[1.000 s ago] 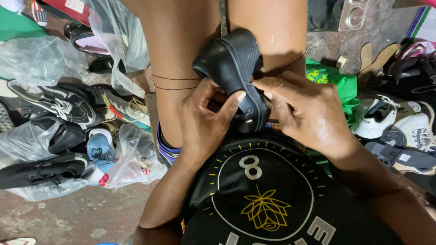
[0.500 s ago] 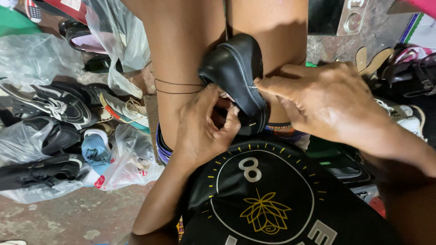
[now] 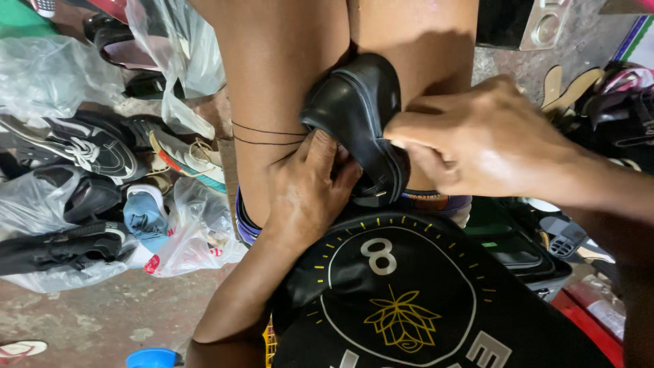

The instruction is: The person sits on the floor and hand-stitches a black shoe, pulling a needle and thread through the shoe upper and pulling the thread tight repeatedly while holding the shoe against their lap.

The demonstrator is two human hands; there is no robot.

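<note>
Left hand [image 3: 306, 194] is pressing from below against the black leather shoe [image 3: 357, 112], fingers curled closed on its lower edge near the sole. Right hand [image 3: 477, 146] is closing on the shoe's right side, thumb and fingers pinched together at the upper; whether they are gripping a needle or thread, cannot tell. The shoe is being held clamped between the person's bare knees [image 3: 286, 82], toe pointing away, above the black printed shirt [image 3: 402, 300].

Judgement: the knee clamp is doing the steadying, so the left hand should be bracing only, leaving the right free for fine work at the seam.

Outward: on the floor [image 3: 88, 320] to the left, bagged sneakers [image 3: 82, 146] and plastic bags [image 3: 184, 238] are lying; more footwear [image 3: 627, 109] at the right edge.
</note>
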